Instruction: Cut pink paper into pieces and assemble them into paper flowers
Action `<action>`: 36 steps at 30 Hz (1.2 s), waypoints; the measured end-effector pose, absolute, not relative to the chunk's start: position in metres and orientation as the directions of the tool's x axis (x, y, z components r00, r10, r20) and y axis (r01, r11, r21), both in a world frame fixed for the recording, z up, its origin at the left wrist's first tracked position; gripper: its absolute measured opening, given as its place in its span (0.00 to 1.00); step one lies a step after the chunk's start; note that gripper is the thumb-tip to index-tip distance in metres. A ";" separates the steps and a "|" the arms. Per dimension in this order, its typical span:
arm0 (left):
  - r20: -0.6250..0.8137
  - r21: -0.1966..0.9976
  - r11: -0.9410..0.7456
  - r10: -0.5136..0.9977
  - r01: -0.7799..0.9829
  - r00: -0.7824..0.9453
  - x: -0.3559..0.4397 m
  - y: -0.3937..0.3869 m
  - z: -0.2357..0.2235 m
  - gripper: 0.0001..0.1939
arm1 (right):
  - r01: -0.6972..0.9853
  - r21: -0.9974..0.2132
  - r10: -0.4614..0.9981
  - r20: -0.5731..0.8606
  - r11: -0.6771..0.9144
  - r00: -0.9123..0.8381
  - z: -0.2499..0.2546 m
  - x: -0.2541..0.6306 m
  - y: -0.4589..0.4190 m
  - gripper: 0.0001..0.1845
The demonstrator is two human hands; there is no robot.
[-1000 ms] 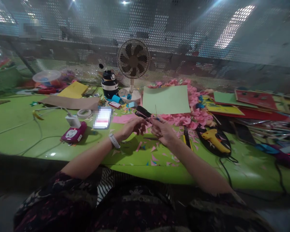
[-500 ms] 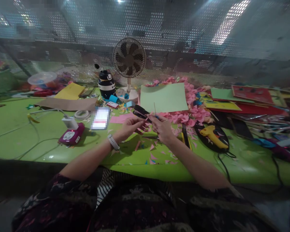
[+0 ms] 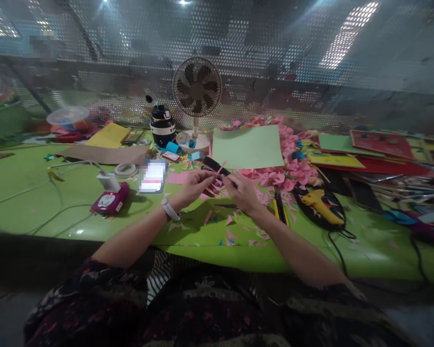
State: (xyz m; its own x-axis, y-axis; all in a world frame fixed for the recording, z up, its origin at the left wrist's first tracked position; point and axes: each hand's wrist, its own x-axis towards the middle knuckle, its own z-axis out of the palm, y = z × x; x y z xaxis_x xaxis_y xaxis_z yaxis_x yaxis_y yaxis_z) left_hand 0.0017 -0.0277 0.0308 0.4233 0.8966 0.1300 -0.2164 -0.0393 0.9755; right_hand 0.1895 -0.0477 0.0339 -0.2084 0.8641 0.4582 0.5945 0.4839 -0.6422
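Observation:
My left hand (image 3: 198, 187) is closed at the fingertips on small pink paper pieces (image 3: 214, 188), just left of my right hand (image 3: 243, 193). My right fingers are wrapped round the near end of a black tool (image 3: 214, 165) that looks like a stapler; its far end points up and left. A narrow pink paper strip (image 3: 222, 168) crosses this tool. The fingertips of both hands nearly meet, and what lies between them is partly hidden. Beneath them, pink paper scraps (image 3: 230, 220) are scattered on the green table (image 3: 191, 236).
A pale green sheet (image 3: 248, 147) lies on heaped pink paper petals (image 3: 292, 166). On the right are a yellow-and-black cutter (image 3: 280, 207) and a yellow glue gun (image 3: 321, 206). A fan (image 3: 197, 89), flask (image 3: 162, 127), phone (image 3: 153, 176) and purple power adapter (image 3: 110, 200) stand or lie leftward.
The black tool's split end now looks closed together and lies flatter. The thin upright stick by my right fingers no longer shows. My right hand has turned slightly; the view has shifted a little.

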 end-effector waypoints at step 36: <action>0.193 0.977 -0.129 0.871 -0.169 0.452 -0.005 -0.031 0.036 0.20 | 0.550 -0.610 0.821 0.393 0.570 -0.415 0.033 0.198 -0.044 0.17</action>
